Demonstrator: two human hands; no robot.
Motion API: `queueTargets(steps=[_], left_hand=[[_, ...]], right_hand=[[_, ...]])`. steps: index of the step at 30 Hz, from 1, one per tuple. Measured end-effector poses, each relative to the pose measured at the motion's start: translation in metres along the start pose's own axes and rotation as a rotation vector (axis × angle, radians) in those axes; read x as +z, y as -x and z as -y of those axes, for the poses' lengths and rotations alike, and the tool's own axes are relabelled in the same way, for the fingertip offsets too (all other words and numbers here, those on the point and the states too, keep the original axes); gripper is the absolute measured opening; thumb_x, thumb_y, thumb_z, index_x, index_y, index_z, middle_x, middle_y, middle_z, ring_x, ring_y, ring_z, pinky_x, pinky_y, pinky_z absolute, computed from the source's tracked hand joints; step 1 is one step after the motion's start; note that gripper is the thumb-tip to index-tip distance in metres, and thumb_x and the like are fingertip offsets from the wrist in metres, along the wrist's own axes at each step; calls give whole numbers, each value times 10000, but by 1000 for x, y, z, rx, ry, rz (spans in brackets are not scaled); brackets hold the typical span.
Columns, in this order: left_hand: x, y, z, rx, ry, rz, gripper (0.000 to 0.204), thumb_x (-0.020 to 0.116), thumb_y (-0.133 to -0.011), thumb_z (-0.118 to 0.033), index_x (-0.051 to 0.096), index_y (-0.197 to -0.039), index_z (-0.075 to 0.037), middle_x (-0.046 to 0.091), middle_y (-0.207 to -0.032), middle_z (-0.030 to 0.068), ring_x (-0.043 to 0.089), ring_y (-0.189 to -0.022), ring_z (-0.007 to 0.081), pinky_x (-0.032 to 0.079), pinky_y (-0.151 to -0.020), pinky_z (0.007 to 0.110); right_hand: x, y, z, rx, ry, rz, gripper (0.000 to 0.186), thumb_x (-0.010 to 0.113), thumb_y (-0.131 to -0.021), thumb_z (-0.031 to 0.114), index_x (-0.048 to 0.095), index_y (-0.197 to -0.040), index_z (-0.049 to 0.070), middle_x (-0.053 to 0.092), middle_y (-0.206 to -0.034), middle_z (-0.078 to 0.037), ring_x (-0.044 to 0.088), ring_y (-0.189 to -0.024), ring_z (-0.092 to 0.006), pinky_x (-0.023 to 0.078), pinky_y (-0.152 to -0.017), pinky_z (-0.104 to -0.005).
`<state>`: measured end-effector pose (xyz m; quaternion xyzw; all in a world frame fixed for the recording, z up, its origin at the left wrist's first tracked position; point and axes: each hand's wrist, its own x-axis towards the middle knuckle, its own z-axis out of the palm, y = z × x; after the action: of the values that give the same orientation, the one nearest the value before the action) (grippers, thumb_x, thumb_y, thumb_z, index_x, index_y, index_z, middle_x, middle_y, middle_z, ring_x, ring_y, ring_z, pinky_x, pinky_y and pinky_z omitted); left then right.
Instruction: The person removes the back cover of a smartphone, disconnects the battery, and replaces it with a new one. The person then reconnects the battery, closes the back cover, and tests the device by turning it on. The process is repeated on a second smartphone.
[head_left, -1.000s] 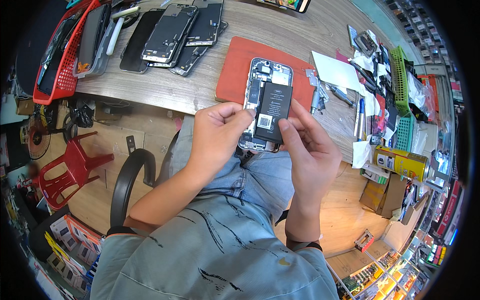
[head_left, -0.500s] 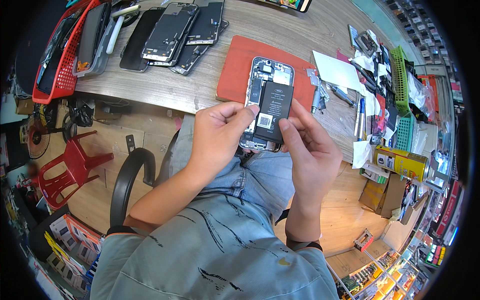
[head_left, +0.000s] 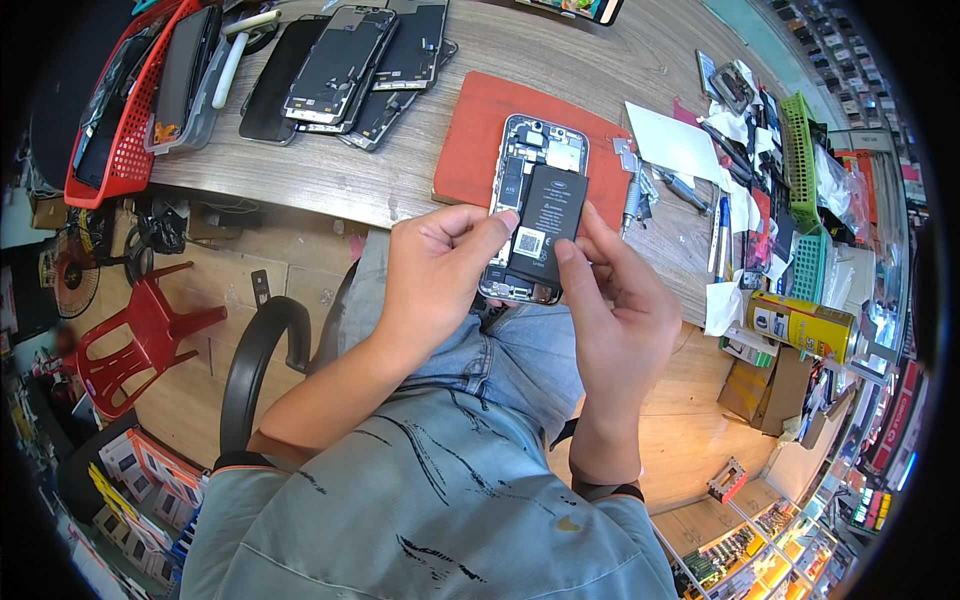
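Observation:
An opened smartphone (head_left: pixel 508 172) with its inner parts bare is held over the table's front edge, its top end above a red pad (head_left: pixel 470 135). My left hand (head_left: pixel 440 255) grips the phone's left side, thumb on the inner edge. A black phone battery (head_left: pixel 553 205) lies in the phone's right half, slightly tilted, its right edge overlapping the frame. My right hand (head_left: pixel 625 300) pinches the battery's lower right edge, thumb on its face and the fingers behind it. Whether the fingers also touch the phone frame is hidden.
Removed phone screens (head_left: pixel 335 70) lie stacked at the back left, near a red basket (head_left: pixel 130 140). Right of the pad are a white sheet (head_left: pixel 675 140), a screwdriver (head_left: pixel 685 190), green baskets (head_left: pixel 798 150) and a yellow can (head_left: pixel 800 325). A red chair (head_left: pixel 150 325) stands on the floor.
My right thumb has shifted slightly left and up on the battery, and the battery's tilt looks almost the same. My left hand and the phone have stayed in place.

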<state>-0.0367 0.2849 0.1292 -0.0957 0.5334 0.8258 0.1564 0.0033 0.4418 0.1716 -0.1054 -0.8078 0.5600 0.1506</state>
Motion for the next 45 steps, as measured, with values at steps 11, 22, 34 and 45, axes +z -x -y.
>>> queueTargets(steps=[11,22,34,45], left_hand=[[5,1,-3,6,7,-11,243,717,-1069,-153,779,-1004,73,741,-759,45,636,-592,47,489,-499,236],[0,1,-3,-5,-5,14,200,722,-1059,-126,789,-1015,57,787,-867,78,697,-703,71,547,-602,233],[2,1,-2,10,6,6,264,718,-1073,-165,776,-974,72,710,-729,7,619,-614,27,489,-515,237],[-1,0,-3,0,-4,20,187,726,-1055,-112,794,-1025,60,790,-887,63,691,-746,57,540,-649,229]], right_hand=[[0,-3,3,-26,38,24,361,815,-934,-22,765,-1288,-67,799,-934,-134,743,-779,-117,608,-695,-273],[2,-2,21,-152,219,58,369,779,-951,-49,752,-1319,-59,753,-918,-121,736,-696,-121,586,-598,-267],[2,-2,20,-167,225,69,383,794,-940,-46,746,-1320,-65,740,-948,-128,724,-731,-132,600,-604,-282],[2,0,21,-89,150,75,363,787,-952,-41,743,-1309,-84,743,-996,-137,736,-752,-134,618,-614,-278]])
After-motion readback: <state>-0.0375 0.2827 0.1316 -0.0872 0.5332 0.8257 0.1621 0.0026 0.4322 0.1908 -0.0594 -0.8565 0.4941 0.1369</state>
